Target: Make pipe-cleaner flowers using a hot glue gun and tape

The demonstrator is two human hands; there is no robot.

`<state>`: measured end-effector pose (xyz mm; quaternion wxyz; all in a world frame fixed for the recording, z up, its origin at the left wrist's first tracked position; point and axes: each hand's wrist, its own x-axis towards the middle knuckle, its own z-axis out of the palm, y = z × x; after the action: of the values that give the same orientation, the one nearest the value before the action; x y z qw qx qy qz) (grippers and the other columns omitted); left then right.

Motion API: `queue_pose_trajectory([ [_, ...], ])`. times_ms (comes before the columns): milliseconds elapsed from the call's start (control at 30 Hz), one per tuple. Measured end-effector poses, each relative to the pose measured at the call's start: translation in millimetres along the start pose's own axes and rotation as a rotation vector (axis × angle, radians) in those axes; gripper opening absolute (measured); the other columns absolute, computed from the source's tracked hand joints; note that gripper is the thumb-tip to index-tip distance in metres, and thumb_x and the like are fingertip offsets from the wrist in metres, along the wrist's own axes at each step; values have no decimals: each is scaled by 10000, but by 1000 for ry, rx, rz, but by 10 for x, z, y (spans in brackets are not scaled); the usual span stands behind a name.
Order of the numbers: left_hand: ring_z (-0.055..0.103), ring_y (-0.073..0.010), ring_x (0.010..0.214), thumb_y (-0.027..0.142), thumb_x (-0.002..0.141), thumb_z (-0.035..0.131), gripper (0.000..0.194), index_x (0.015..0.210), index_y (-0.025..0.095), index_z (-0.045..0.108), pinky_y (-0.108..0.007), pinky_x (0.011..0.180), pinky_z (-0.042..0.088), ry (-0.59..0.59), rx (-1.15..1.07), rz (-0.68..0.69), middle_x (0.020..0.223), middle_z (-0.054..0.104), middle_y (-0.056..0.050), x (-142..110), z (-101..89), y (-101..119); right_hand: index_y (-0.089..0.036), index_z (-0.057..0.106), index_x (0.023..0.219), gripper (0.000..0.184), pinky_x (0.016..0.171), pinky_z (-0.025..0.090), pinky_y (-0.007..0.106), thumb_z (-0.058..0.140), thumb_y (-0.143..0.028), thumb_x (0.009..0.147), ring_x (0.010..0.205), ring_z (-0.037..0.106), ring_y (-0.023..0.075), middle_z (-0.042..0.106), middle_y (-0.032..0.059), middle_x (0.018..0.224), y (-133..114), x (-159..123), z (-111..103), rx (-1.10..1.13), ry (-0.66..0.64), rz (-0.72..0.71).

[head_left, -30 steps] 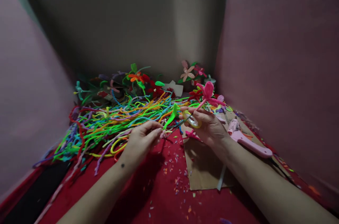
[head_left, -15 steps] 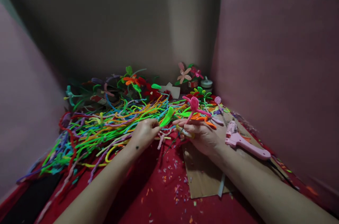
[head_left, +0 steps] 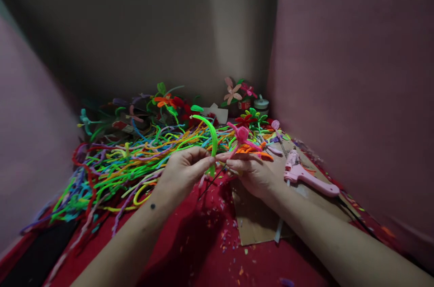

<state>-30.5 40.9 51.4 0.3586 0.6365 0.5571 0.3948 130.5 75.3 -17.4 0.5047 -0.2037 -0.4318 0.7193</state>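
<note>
My left hand (head_left: 190, 166) pinches a bright green pipe-cleaner leaf (head_left: 212, 134), which curves up and away to the left above the fingers. Close beside it, my right hand (head_left: 249, 171) is closed on the stem of a pink pipe-cleaner flower (head_left: 242, 135). The flower's rounded pink centre and spread petals stick up above the right fingers, and its thin dark wire stem (head_left: 212, 183) slants down to the left below them. Fingertips of both hands nearly meet by the leaf's lower end; whether leaf and stem touch is hidden.
Loose coloured pipe cleaners (head_left: 135, 165) pile up on the left. A pink glue gun (head_left: 308, 177) rests on cardboard (head_left: 257, 223) at right, its cord trailing forward. Finished flowers (head_left: 233, 92) and a lidded jar (head_left: 261, 105) stand at the back. Fuzz scraps dot the red cloth (head_left: 190, 251).
The green leaf has come upright, showing longer and curved, and my left hand has moved right toward the stem. The pink flower in my right hand sits slightly further left.
</note>
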Motion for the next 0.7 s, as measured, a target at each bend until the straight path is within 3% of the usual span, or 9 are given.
queue_pose_trajectory([
  [200, 473, -118, 620, 292, 751, 544, 150, 677, 167, 581, -228, 604, 386, 47, 55, 139, 633, 547, 22, -63, 214, -84, -227, 744, 792, 158, 802, 411, 318, 713, -195, 641, 759, 585, 158, 686, -5, 733, 54, -7, 3, -34, 10, -81],
  [300, 455, -113, 596, 289, 760, 533, 161, 647, 175, 555, -224, 578, 383, 80, 54, 140, 612, 518, 29, -68, 259, -141, -207, 743, 771, 147, 779, 426, 317, 735, -209, 624, 742, 585, 165, 677, 0, 709, 75, -8, 6, -64, 20, -84],
  [433, 487, -99, 568, 292, 751, 586, 150, 675, 171, 540, -211, 553, 410, 103, -168, 83, 617, 534, 34, -83, 329, -242, -189, 734, 714, 148, 701, 458, 325, 775, -217, 575, 630, 566, 153, 644, -8, 619, 86, -18, 44, -12, 78, -23],
  [567, 500, -88, 438, 296, 742, 630, 148, 743, 171, 550, -200, 427, 400, 77, -496, -24, 554, 565, 45, -100, 418, -324, -183, 737, 746, 182, 603, 457, 311, 776, -261, 586, 542, 545, 127, 644, -7, 629, 51, -43, 92, -20, 49, -6],
  [700, 489, -76, 396, 258, 688, 686, 154, 716, 149, 580, -177, 387, 368, 154, -592, -62, 494, 575, 38, -117, 453, -326, -185, 741, 731, 179, 636, 462, 313, 767, -306, 602, 578, 577, 140, 657, -6, 630, -16, -76, 123, -94, -5, -48],
])
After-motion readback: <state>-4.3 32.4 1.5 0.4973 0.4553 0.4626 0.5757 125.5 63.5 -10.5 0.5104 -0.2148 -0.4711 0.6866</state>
